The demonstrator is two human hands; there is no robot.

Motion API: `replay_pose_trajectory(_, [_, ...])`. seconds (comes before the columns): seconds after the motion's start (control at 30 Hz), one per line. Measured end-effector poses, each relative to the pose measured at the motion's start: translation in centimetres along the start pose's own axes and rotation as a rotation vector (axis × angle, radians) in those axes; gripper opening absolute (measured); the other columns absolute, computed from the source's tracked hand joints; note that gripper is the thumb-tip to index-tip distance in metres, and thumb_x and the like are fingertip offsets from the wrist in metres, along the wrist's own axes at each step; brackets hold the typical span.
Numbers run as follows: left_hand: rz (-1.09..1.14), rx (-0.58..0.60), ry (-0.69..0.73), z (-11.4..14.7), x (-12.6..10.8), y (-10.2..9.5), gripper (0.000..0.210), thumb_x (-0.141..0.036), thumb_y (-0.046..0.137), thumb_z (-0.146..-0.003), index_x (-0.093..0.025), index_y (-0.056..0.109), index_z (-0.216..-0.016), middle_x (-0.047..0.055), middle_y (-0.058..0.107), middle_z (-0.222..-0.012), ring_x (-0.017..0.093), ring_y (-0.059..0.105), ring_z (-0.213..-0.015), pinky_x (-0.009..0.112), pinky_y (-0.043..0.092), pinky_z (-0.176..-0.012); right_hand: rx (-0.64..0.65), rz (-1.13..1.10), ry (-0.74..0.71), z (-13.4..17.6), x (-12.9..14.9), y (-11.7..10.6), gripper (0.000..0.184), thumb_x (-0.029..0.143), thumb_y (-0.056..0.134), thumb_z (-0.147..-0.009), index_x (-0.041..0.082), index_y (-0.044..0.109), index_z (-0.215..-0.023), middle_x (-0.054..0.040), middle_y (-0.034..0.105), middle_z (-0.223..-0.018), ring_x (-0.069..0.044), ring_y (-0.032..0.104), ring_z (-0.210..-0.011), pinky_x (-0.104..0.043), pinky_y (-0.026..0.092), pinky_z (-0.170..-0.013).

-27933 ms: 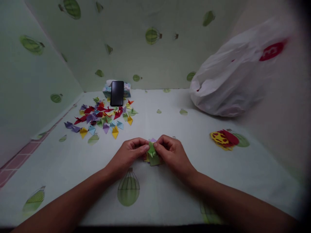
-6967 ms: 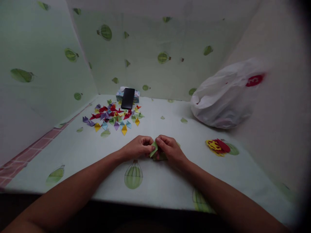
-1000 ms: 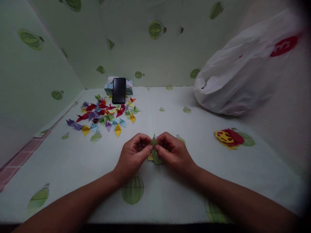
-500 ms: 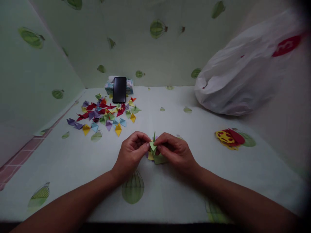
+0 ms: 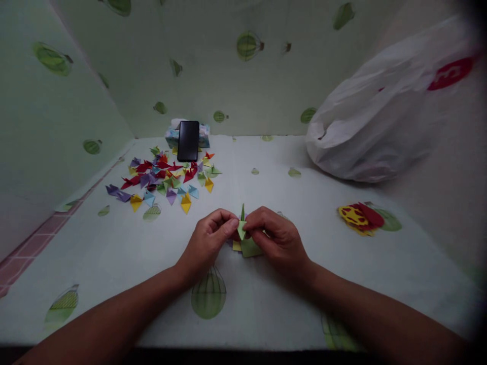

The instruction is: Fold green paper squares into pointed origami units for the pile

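Between my two hands, in the middle of the head view, is a small light green folded paper crane [image 5: 242, 229] with one thin point sticking up. My left hand [image 5: 208, 242] pinches its left side between thumb and forefinger. On the other side, my right hand [image 5: 280, 242] grips it with thumb and fingertips, hiding part of the folds. Just under the hands lie square paper sheets: a green sheet [image 5: 251, 248] on top, with a yellow sheet [image 5: 236, 246] and a bit of purple showing at the left.
At the back left lies a pile of folded paper cranes [image 5: 167, 177] in many colours. A phone [image 5: 188, 141] leans against a tissue box [image 5: 204, 136] behind them. Red and yellow paper cut-outs [image 5: 359, 218] lie at right, below a large white plastic bag [image 5: 361, 132].
The green paper crane has turned slightly, its front face now pointing down more narrowly. Both hands stay pinched on it, with small finger shifts; the view has moved a little.
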State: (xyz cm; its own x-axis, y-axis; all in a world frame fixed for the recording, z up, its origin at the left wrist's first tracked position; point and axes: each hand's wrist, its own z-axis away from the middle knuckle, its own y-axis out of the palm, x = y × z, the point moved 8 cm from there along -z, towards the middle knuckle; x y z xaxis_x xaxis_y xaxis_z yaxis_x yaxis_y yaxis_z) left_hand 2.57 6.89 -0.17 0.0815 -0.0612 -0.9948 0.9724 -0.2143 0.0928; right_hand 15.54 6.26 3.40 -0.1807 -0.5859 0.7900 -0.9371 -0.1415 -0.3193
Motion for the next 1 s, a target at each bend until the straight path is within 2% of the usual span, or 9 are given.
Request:
replay_pose_trajectory(0.1, [-0.045, -0.01, 0.012, -0.1, -0.2, 0.0, 0.014, -0.028, 0.064, -0.085, -0.015, 0.062, -0.079, -0.001, 0.058, -0.071, 0.01, 0.053, -0.066, 0.022, 0.045, -0.064, -0.001, 0.019, -0.036, 0.0, 0.3, 0.1, 0.022, 0.002, 0.052, -0.085, 0.022, 0.061, -0.083, -0.0012, 0.062, -0.08, -0.014, 0.059, -0.073, -0.031, 0.048, -0.069])
replay_pose_trajectory(0.2, [-0.089, -0.041, 0.039, -0.1, -0.3, -0.4, 0.014, -0.028, 0.066, -0.083, -0.016, 0.062, -0.079, -0.001, 0.059, -0.072, 0.011, 0.054, -0.068, 0.024, 0.045, -0.064, 0.003, 0.009, 0.001, 0.1, 0.1, 0.2, 0.017, 0.006, 0.053, -0.088, 0.021, 0.062, -0.086, -0.0014, 0.061, -0.08, -0.014, 0.059, -0.073, -0.03, 0.048, -0.069])
replay_pose_trajectory(0.33, [-0.192, -0.104, 0.117, 0.0, -0.7, -0.9, 0.011, -0.025, 0.066, -0.083, -0.016, 0.061, -0.08, 0.0, 0.059, -0.074, 0.012, 0.054, -0.068, 0.024, 0.044, -0.064, -0.014, -0.203, 0.218, 0.3, -1.6, 0.2, 0.008, 0.02, 0.055, -0.092, 0.02, 0.058, -0.1, 0.0, 0.06, -0.078, -0.012, 0.061, -0.067, -0.027, 0.049, -0.062])
replay_pose_trajectory(0.43, [-0.292, -0.122, 0.215, 0.2, -1.4, -0.9, 0.009, -0.023, 0.065, -0.084, -0.016, 0.061, -0.079, 0.0, 0.059, -0.075, 0.011, 0.054, -0.069, 0.024, 0.045, -0.064, 0.007, -0.284, 0.325, 0.4, -2.3, 0.6, 0.011, 0.029, 0.059, -0.091, 0.018, 0.058, -0.094, 0.0009, 0.059, -0.071, -0.012, 0.06, -0.061, -0.025, 0.048, -0.057])
replay_pose_trajectory(0.57, [-0.421, -0.111, 0.341, 0.6, -2.3, -0.5, 0.007, -0.017, 0.063, -0.085, -0.016, 0.061, -0.079, 0.0, 0.059, -0.076, 0.011, 0.056, -0.07, 0.024, 0.046, -0.065, 0.019, -0.197, 0.327, 0.2, -2.3, 0.5, 0.013, 0.028, 0.062, -0.087, 0.017, 0.059, -0.081, 0.0006, 0.059, -0.064, -0.011, 0.055, -0.058, -0.025, 0.043, -0.054])
replay_pose_trajectory(0.8, [-0.492, -0.103, 0.48, 1.0, -3.0, -0.2, 0.007, -0.011, 0.062, -0.085, -0.017, 0.061, -0.081, 0.001, 0.06, -0.082, 0.011, 0.058, -0.075, 0.024, 0.049, -0.067, 0.051, -0.23, 0.349, 0.2, -2.5, 0.8, 0.009, 0.024, 0.061, -0.087, 0.017, 0.059, -0.082, 0.0007, 0.062, -0.064, -0.011, 0.058, -0.059, -0.025, 0.045, -0.057])
replay_pose_trajectory(0.9, [-0.473, -0.097, 0.475, 1.0, -2.9, -0.1, 0.006, -0.011, 0.062, -0.086, -0.017, 0.062, -0.083, 0.002, 0.06, -0.084, 0.012, 0.059, -0.078, 0.025, 0.051, -0.07, 0.049, -0.224, 0.348, 0.2, -2.7, 0.9, 0.007, 0.023, 0.06, -0.087, 0.017, 0.059, -0.082, 0.0008, 0.062, -0.065, -0.012, 0.059, -0.059, -0.025, 0.046, -0.057])
replay_pose_trajectory(1.0, [-0.383, -0.099, 0.385, 0.6, -2.2, -0.4, 0.002, -0.015, 0.063, -0.086, -0.017, 0.062, -0.087, 0.002, 0.06, -0.086, 0.013, 0.06, -0.08, 0.025, 0.052, -0.071, 0.031, -0.161, 0.33, 0.2, -2.7, 0.7, 0.007, 0.022, 0.06, -0.087, 0.018, 0.058, -0.082, 0.0006, 0.063, -0.066, -0.012, 0.059, -0.06, -0.025, 0.045, -0.058])
